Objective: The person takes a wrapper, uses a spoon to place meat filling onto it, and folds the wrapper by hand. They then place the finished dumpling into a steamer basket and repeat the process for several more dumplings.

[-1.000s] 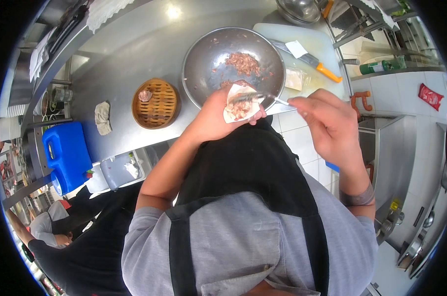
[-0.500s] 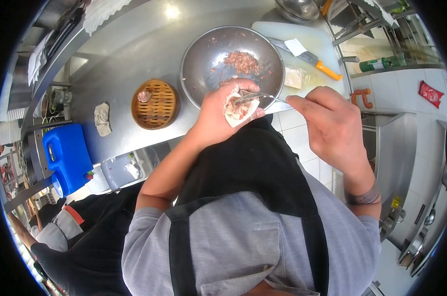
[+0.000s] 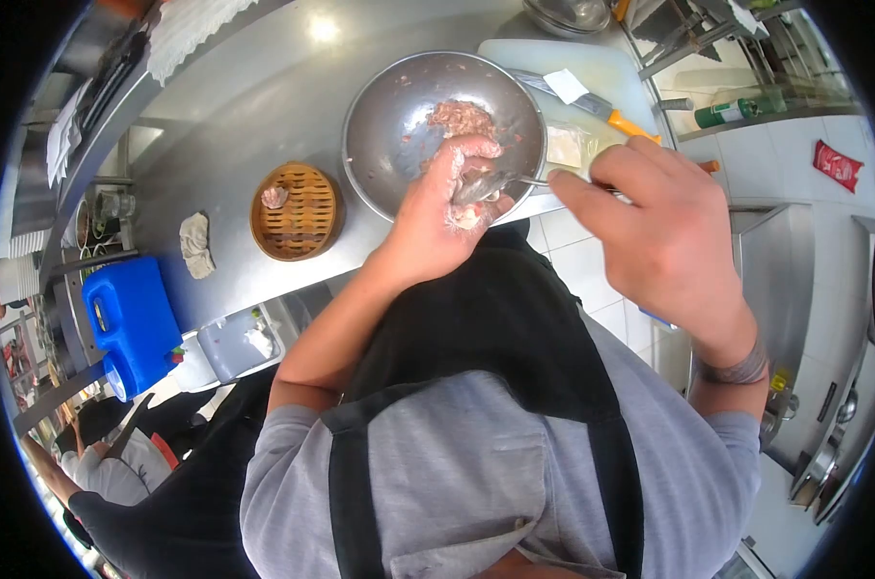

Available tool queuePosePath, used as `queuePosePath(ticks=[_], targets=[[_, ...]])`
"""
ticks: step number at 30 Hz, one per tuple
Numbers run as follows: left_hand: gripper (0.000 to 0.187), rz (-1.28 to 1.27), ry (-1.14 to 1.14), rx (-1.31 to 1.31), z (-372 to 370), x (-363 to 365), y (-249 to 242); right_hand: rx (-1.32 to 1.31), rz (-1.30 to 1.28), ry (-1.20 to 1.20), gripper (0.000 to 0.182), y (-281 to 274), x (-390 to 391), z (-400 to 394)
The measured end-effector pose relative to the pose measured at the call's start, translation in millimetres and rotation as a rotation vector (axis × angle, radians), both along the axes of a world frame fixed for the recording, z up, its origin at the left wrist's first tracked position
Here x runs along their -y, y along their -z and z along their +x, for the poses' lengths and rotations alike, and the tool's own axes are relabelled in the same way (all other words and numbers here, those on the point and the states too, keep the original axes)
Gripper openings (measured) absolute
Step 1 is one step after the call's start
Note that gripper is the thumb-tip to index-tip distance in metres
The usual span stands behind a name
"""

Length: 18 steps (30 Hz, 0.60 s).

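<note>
My left hand [image 3: 426,230] is curled around a filled dumpling wrapper [image 3: 468,216], mostly hidden by the fingers, over the near edge of a metal bowl [image 3: 362,179]. Minced meat [image 3: 463,119] lies inside that bowl. Between thumb and fingers, my right hand [image 3: 671,232] grips the handle of a metal spoon [image 3: 486,184], whose bowl presses into the top of the wrapper. Flour whitens the left fingers. To the left sits a round bamboo steamer [image 3: 307,232] with one small dumpling [image 3: 274,197] in it.
Right of the bowl, a white cutting board [image 3: 606,68] carries a yellow-handled knife [image 3: 630,125] and a packet of pale wrappers [image 3: 565,145]. A crumpled cloth [image 3: 196,246] and a blue jug [image 3: 134,314] are at left. Another person [image 3: 129,468] is at lower left.
My left hand has closed further around the wrapper and turned, hiding most of it. My right hand has shifted slightly right and down, its spoon still at the filling.
</note>
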State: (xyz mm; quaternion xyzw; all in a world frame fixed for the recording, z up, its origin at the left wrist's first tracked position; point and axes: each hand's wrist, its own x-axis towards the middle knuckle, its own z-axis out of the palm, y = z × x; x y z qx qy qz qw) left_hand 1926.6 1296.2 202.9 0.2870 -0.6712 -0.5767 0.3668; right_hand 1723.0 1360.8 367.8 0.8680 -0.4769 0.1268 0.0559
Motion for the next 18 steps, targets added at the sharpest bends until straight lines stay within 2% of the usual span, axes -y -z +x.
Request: queuePosePath(ticks=[3,5,6,9,12,14,18], targets=[[0.063,-0.05,-0.085,0.01,2,-1,0,0.087,-0.022,0.033,0.034,2,-2,-9],[0.062,0.186,-0.054,-0.006,6,-3,-10,0.179,0.008,0.067,0.033,6,-5,-10],[0.062,0.185,-0.057,-0.006,7,-3,-10,0.18,0.008,0.064,0.033,10,-5,-8],[0.063,0.128,-0.054,0.019,6,-3,-9,0.174,0.056,0.085,0.034,19,-6,-5],[0.063,0.111,-0.112,0.0,5,-2,-4,0.208,-0.04,0.104,0.036,20,-5,-9],[0.063,0.005,-0.086,0.011,8,-2,0,0.232,0.056,0.081,0.038,10,-10,-7],[0.063,-0.133,-0.076,0.05,8,-5,-5,0.222,0.062,0.066,0.036,19,-9,-2]])
